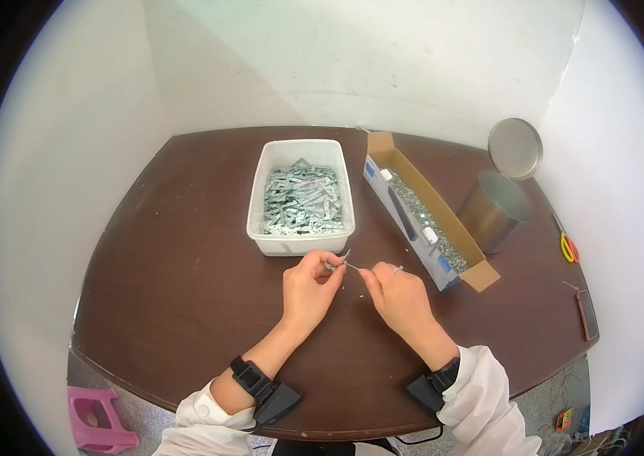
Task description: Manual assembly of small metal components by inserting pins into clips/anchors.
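Over the middle of the dark brown table [185,289], my left hand [308,289] pinches a small metal bracket [342,260] at its fingertips. My right hand [398,292] is close beside it, pinching a small screw [358,267] that touches the bracket. Another small metal bit [397,268] pokes out above my right hand's knuckles. Just beyond the hands stands a white plastic tub [301,242] filled with several flat metal brackets. To the right lies a long open cardboard box [444,214] holding several small screws. Both wrists wear black bands.
A round metal tin [491,210] stands at the right, its lid [515,148] leaning on the wall behind. Yellow-handled scissors [567,247] and a dark phone [586,314] lie near the table's right edge. A pink stool [98,420] sits on the floor lower left.
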`<move>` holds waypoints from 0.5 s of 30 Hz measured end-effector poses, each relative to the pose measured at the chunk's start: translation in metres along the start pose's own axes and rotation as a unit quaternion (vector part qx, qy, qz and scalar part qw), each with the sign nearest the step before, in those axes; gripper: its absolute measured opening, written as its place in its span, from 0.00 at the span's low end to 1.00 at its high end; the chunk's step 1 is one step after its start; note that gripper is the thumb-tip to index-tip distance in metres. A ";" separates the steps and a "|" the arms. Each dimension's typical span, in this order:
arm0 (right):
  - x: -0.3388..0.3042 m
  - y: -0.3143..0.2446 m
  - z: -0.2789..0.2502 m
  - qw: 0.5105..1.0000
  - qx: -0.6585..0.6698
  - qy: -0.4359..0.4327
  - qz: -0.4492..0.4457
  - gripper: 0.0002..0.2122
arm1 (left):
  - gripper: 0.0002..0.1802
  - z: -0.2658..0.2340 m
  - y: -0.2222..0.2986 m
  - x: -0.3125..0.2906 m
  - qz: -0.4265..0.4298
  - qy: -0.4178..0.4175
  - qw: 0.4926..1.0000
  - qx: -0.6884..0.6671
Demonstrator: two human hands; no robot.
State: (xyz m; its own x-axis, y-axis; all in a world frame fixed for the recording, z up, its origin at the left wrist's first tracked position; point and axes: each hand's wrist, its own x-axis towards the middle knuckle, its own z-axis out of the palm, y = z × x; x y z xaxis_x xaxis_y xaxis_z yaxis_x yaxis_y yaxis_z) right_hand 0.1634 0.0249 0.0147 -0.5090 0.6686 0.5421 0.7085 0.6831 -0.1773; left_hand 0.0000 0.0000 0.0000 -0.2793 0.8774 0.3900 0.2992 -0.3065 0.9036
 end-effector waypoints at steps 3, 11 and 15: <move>0.002 -0.005 -0.002 0.993 0.108 0.032 0.034 0.13 | 0.05 0.000 -0.001 0.000 0.008 0.008 1.000 -0.008; -0.001 -0.001 0.000 0.999 0.037 0.023 0.026 0.13 | 0.05 0.001 0.000 0.001 0.014 0.015 1.000 -0.004; 0.000 -0.001 0.001 0.999 0.002 0.044 0.014 0.14 | 0.05 0.000 0.002 0.001 0.007 0.013 1.000 -0.002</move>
State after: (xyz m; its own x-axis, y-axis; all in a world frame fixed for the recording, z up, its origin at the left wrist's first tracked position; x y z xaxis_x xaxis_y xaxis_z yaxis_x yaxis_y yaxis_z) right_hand 0.1621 0.0249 0.0142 -0.4437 0.6601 0.6062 0.7207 0.6648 -0.1964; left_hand 0.0006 0.0003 0.0019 -0.2982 0.8634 0.4069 0.2993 -0.3202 0.8988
